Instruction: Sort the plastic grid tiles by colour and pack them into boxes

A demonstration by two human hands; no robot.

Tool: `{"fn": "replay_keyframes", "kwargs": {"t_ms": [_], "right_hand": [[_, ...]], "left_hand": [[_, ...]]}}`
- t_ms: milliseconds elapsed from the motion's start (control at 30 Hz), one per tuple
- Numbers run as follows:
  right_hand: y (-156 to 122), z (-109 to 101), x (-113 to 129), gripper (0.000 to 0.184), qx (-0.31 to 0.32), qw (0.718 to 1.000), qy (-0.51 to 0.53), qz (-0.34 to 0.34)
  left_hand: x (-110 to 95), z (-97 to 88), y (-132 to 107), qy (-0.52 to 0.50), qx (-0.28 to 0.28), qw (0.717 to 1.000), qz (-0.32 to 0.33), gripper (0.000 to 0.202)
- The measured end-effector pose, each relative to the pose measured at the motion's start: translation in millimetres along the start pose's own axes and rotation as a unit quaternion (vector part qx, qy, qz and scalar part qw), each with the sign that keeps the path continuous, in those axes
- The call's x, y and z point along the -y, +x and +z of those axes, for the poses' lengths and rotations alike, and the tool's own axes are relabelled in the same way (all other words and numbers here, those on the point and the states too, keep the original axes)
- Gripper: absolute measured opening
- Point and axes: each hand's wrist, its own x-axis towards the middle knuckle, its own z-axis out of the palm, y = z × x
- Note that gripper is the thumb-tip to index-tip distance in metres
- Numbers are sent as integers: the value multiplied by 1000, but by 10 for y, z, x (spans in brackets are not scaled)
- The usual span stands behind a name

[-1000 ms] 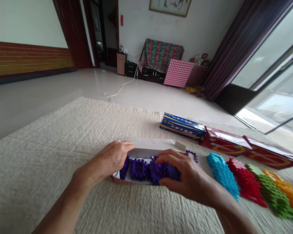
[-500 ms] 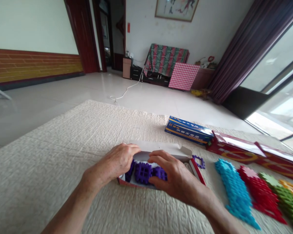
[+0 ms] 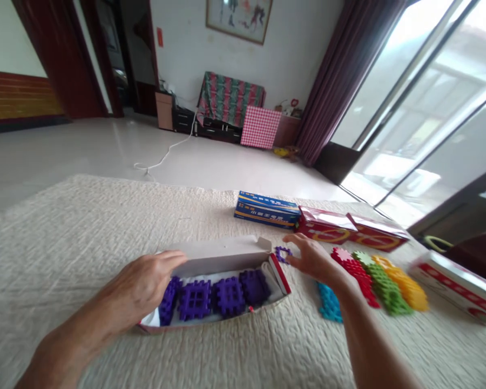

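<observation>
An open cardboard box [image 3: 214, 326] with a red end lies on the quilted cover, its white lid flap [image 3: 218, 249] folded back. Inside it several purple interlocking plastic pieces [image 3: 195, 300] lie in a row on white lining. My left hand [image 3: 146, 281] grips the box's left end; its fingertips are partly hidden. Just past the box's right end, a loose purple frame-shaped piece [image 3: 282, 254] rests on the cover. Thumb and fingers of my right hand [image 3: 314, 260] are apart at that piece's right side, with nothing visibly held.
Stacks of blue [image 3: 329, 302], red [image 3: 358, 278], green [image 3: 389, 289] and yellow [image 3: 405, 283] plastic pieces lie to the right. Behind them are a blue box [image 3: 266, 210] and two red boxes [image 3: 328, 224]. A white-and-red box [image 3: 461, 286] stands at far right.
My right hand has left the inside of the box and moved right to the loose purple piece. My left hand stays at the box's left end. The view has turned right.
</observation>
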Motion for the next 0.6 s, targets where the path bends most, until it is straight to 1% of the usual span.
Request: {"fn": "replay_keyframes", "kwargs": {"t_ms": [67, 133, 233, 300, 367, 433, 500, 600], "right_hand": [[25, 87, -75, 47, 44, 999, -11, -1], [45, 170, -108, 53, 74, 997, -18, -9], [66, 277, -145, 58, 89, 996, -24, -7], [77, 331, -174, 57, 94, 995, -21, -6], [86, 367, -198, 53, 92, 996, -16, -7], [94, 388, -208, 46, 81, 997, -15, -7], [104, 398, -211, 41, 67, 998, -19, -13], [122, 398, -223, 37, 51, 998, -24, -25]], "left_hand": [[68, 49, -21, 8, -3, 1000, 11, 42], [125, 87, -38, 14, -2, 1000, 21, 42], [181, 125, -52, 12, -9, 999, 30, 42], [178, 121, -52, 9, -12, 999, 29, 42], [122, 73, -44, 8, -11, 1000, 22, 42], [23, -13, -23, 4, -2, 1000, 1, 42], [-86, -109, 8, -9, 32, 999, -15, 42], [-196, -207, 51, -22, 47, 998, -32, 44]]}}
